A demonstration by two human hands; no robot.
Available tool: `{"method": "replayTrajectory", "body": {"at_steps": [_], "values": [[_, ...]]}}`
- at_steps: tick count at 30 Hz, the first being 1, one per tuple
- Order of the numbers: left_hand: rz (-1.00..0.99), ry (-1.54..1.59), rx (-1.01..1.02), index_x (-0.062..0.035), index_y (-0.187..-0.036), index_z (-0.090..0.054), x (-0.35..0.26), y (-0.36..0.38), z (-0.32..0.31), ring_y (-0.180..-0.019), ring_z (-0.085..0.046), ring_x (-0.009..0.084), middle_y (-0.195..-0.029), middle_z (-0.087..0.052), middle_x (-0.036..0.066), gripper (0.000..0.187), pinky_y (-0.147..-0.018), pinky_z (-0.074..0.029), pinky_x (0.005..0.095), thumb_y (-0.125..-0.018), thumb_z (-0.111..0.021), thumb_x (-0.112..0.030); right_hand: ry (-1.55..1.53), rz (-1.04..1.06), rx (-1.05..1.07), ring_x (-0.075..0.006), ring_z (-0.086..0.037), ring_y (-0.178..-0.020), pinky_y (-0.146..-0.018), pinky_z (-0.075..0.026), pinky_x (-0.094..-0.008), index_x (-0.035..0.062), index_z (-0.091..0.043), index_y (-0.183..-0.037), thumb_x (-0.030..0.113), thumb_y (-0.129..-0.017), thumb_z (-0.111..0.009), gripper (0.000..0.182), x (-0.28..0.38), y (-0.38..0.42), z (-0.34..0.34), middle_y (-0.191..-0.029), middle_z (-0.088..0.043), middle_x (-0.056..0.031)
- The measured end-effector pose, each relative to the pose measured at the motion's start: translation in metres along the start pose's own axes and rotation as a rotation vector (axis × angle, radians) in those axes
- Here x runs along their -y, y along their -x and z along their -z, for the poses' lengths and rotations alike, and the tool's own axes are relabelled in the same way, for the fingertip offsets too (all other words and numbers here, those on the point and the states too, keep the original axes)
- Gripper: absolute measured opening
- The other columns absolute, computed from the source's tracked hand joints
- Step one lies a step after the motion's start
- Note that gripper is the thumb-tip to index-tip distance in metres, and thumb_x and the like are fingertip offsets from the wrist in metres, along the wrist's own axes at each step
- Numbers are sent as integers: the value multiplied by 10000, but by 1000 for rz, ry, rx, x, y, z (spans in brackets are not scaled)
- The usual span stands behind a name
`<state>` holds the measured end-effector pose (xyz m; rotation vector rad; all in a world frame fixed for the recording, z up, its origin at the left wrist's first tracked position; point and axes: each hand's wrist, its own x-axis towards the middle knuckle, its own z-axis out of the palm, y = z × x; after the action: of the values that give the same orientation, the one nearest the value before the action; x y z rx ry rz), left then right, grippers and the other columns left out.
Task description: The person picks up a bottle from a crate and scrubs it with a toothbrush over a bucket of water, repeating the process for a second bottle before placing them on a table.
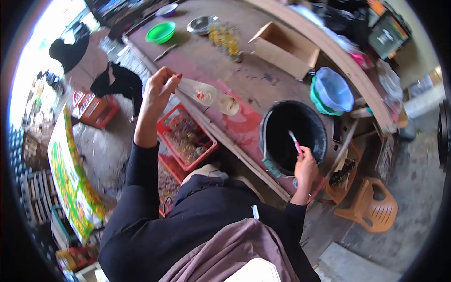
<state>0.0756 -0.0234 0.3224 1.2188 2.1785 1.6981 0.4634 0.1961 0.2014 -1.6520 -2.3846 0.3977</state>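
Fingers of the left hand (159, 89) pinch the neck end of a clear glass bottle (205, 95); left arm lifted, elbow bent, forearm upright, wrist curled over. Bottle is held tilted above the near edge of the workbench (253, 77), base toward lower right, red round logo facing up. Right arm reaches forward, lower; fingers of the right hand (306, 167) closed round the pink handle of a slim brush (296, 143), bristle end over the mouth of the black bucket (321, 134). Hidden: bottle mouth, inside the left grip; bucket bottom, too dark to read; bottle lettering too small; marks near the bottle base could be inside it or behind it, cannot tell. Counts: one bottle in hand, one brush, one bucket, one open cardboard box (287, 49), two stacked basins, blue basin (333, 90) on green basin (315, 101), one bright green bowl (160, 33), one metal bowl (198, 25). Glassware with yellow markings (224, 38), several, too crowded to count. Two red crates (211, 151) beside the bench, lower one partly covered by the wearer's body, contents jumbled. One co-worker (91, 66) at upper left, hands not clear.
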Motion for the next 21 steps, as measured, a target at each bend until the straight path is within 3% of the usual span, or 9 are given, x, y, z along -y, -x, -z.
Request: {"method": "replayTrajectory", "body": {"at_steps": [3, 6, 7, 9, 11, 17, 19, 21], "values": [[208, -194, -123, -25, -802, -586, 21, 16, 27, -592, -434, 41, -628, -494, -32, 228, -521, -349, 236, -891, -664, -221, -54, -6, 47, -327, -662, -882, -723, -497, -449, 185, -616, -1129, 151, -904, -588, 229, 0, 0, 2, -975, -696, -107], [225, -420, -184, -14, -788, -585, 49, 35, 42, -563, -419, 70, -586, -477, -3, 242, -511, -356, 270, -867, -682, -222, -132, 2, 85, -281, -675, -844, -714, -493, -420, 145, -621, -1140, 89, -916, -568, 237, 7, 2, 6, -909, -698, -103], [203, -460, -213, -1, -801, -579, 66, 41, 43, -538, -392, 109, -571, -459, 42, 261, -504, -360, 304, -842, -699, -230, -159, -2, 98, -269, -676, -828, -708, -492, -412, 139, -623, -1143, 76, -916, -567, 241, 8, 3, 7, -891, -696, -101], [319, -552, -189, -4, -819, -587, 95, 53, 42, -526, -464, 171, -592, -504, 102, 273, -527, -405, 336, -833, -704, -251, -168, 22, 117, -263, -675, -813, -700, -492, -403, 137, -625, -1146, 70, -916, -570, 246, 17, 8, 8, -874, -692, -100], [375, -559, -177, -14, -847, -604, 129, 64, 34, -643, -630, 320, -686, -611, 190, 293, -612, -480, 392, -819, -704, -287, -176, 41, 140, -256, -674, -798, -692, -491, -395, 135, -627, -1150, 64, -915, -573, 252, 29, 17, 7, -857, -688, -99], [558, -550, -96, 2, -902, -576, 257, 100, -19, -821, -659, 402, -834, -662, 244, 320, -703, -514, 477, -817, -701, -280, -256, 22, 64, -203, -675, -782, -675, -507, -350, 98, -619, -1177, 7, -913, -564, 285, 39, 27, -15, -870, -677, -104], [570, -503, -95, 2, -927, -561, 319, 123, -43, -830, -648, 425, -839, -659, 253, 337, -706, -511, 485, -810, -709, -277, -196, -25, 85, -200, -673, -775, -693, -522, -325, 86, -615, -1188, -2, -920, -553, 289, 43, 26, -12, -900, -674, -118], [637, -498, -95, -10, -933, -537, 344, 132, -66, -828, -635, 447, -835, -652, 258, 342, -696, -495, 513, -816, -705, -284, -192, -40, 91, -192, -667, -771, -690, -518, -323, 79, -616, -1195, -9, -917, -553, 298, 45, 27, -15, -888, -670, -119]]}}
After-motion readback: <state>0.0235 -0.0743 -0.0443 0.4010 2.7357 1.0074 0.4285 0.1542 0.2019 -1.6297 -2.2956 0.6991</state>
